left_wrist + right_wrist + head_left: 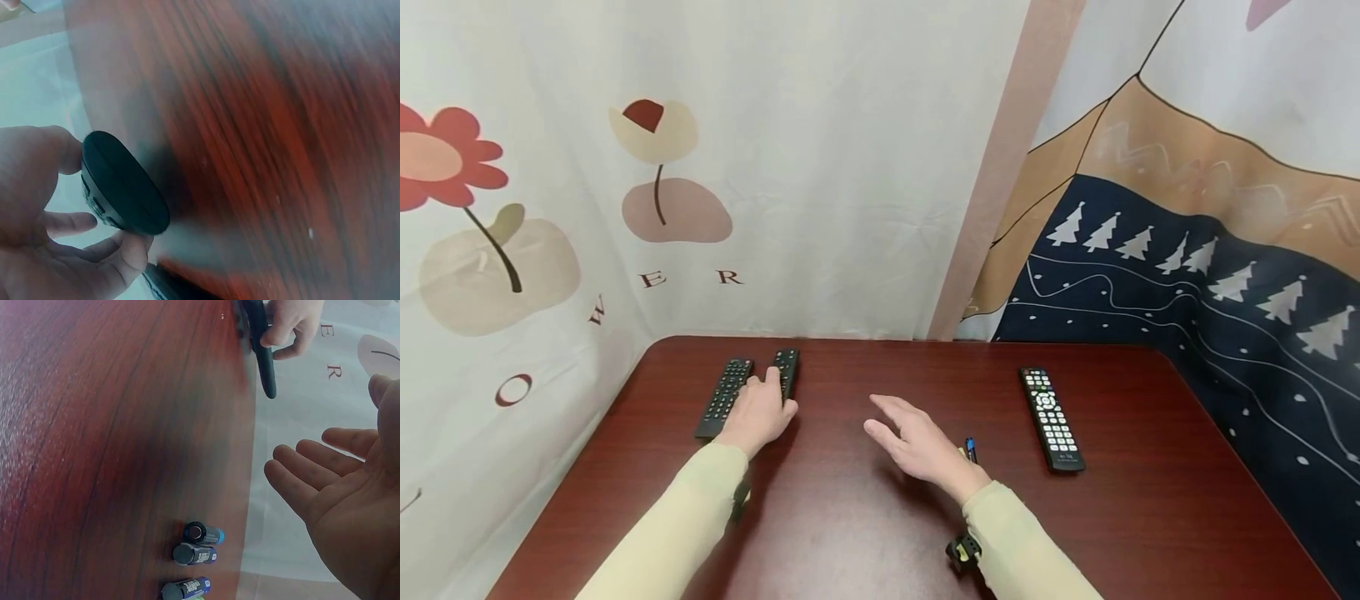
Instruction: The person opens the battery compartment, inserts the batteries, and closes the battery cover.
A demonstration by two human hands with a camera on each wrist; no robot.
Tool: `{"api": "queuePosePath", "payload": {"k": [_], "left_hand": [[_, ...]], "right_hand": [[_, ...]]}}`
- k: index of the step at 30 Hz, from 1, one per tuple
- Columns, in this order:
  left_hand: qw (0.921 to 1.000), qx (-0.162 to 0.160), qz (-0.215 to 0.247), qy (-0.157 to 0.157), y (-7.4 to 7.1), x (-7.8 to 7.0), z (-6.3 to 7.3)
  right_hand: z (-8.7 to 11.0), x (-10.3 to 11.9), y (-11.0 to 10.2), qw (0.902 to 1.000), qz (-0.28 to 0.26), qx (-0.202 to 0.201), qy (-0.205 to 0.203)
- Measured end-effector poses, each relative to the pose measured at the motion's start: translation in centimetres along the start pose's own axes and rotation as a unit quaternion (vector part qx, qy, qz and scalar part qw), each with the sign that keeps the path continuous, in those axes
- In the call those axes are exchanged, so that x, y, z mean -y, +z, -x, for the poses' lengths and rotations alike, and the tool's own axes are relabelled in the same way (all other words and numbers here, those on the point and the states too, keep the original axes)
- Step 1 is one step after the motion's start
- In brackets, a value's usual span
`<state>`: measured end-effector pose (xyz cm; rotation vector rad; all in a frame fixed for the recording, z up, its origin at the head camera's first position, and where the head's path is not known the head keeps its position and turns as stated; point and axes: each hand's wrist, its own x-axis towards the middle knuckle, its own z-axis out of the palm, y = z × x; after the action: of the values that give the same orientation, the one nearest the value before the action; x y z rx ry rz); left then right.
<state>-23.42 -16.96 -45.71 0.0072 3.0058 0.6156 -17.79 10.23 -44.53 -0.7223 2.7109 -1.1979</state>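
My left hand (758, 412) grips a black remote control (787, 367) by its edges, thumb on one side and fingers on the other. In the left wrist view the rounded end of this remote (125, 184) faces the camera, and a shadow lies on the wood beside it. A second black remote (724, 402) lies on the table just left of that hand. My right hand (917, 442) hovers over the middle of the table, fingers extended and holding nothing. Several batteries (195, 554) stand in a row near it, mostly hidden behind the wrist in the head view.
A third black remote with white buttons (1051, 421) lies to the right on the dark red-brown table (850, 517). Behind the table hangs a white curtain (850, 167) with flower prints; a navy cloth with tree prints (1120, 283) hangs at the right.
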Motion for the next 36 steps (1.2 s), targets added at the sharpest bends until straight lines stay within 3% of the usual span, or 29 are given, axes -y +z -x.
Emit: {"api": "queuePosePath", "payload": {"k": [8,15,19,24,36], "left_hand": [[0.9929,0.003,0.119,-0.002,0.1,-1.2,0.4],[0.9753,0.007,0.221,0.006,-0.1,-2.5,0.8],[0.9568,0.011,0.291,0.001,0.1,-3.3,1.1],[0.9234,0.007,0.384,0.005,0.5,-4.3,1.4],[0.8713,0.028,0.489,0.030,2.0,-6.0,2.6]], "right_hand": [[0.0,0.1,0.2,0.9999,0.002,-0.006,-0.009],[0.0,0.3,0.5,0.9998,0.001,-0.010,-0.020],[-0.1,0.6,0.5,0.9994,0.000,-0.015,-0.030],[-0.1,1.1,0.6,0.9993,-0.003,-0.018,-0.034],[0.1,1.1,1.3,0.9972,-0.026,-0.039,-0.058]]}}
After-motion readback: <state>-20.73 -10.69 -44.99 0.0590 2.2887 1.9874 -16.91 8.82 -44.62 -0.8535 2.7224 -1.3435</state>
